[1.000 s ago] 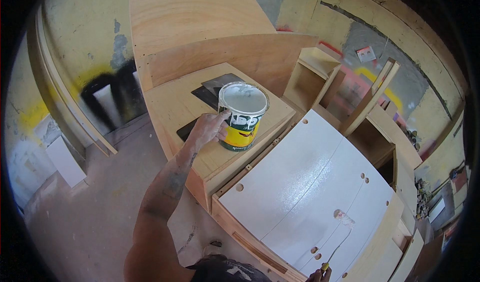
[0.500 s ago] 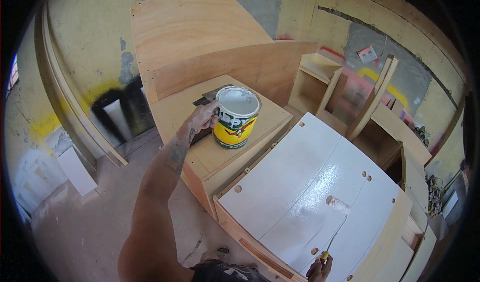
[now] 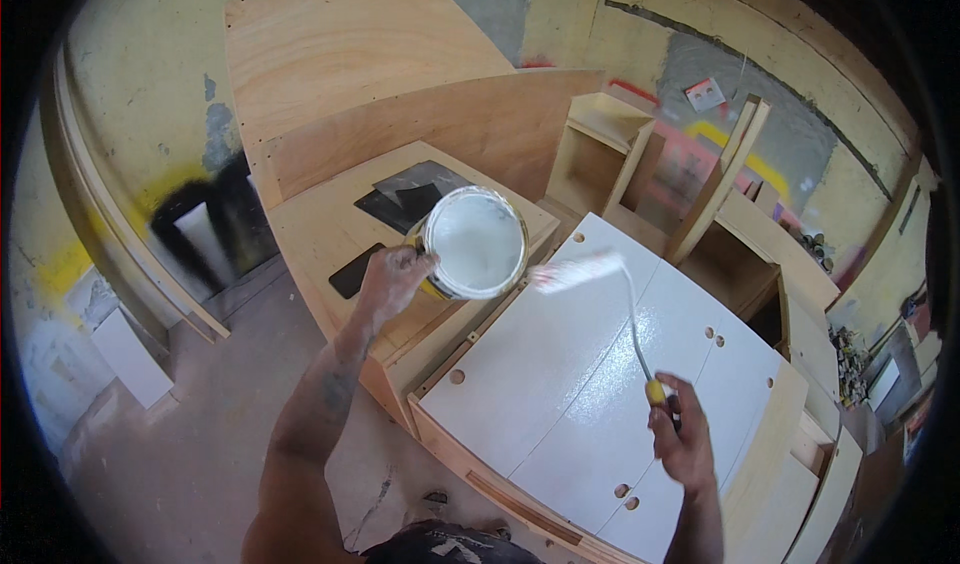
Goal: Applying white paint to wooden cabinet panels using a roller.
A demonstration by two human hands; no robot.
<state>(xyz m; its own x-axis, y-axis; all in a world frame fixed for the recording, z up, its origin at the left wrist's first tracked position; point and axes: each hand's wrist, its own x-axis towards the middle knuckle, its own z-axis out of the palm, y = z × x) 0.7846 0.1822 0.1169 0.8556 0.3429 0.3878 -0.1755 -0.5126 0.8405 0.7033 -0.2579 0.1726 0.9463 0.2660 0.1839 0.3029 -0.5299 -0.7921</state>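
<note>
My left hand point(image 3: 395, 279) is closed on the rim side of a paint can point(image 3: 475, 244), which tips so that the white paint inside shows. In my right hand point(image 3: 683, 432) is the yellow-ended handle of a paint roller point(image 3: 637, 334). Its white sleeve, streaked with pink and blurred by motion, hangs just right of the can's mouth, apart from it. Below the roller lies a white-painted panel point(image 3: 560, 364) with round holes and thin seam lines; a wet sheen shows on its middle.
Dark flat sheets point(image 3: 405, 196) and a dark phone-like slab point(image 3: 356, 272) lie on the wooden box point(image 3: 425, 159) behind the can. Open wooden compartments point(image 3: 735, 264) and an upright post point(image 3: 720, 179) stand beyond the panel. A white board point(image 3: 132, 357) leans at the left wall.
The roller has come up off the panel toward the can. My left hand has tilted the can toward me and brought it lower. The view has shifted slightly to the right.
</note>
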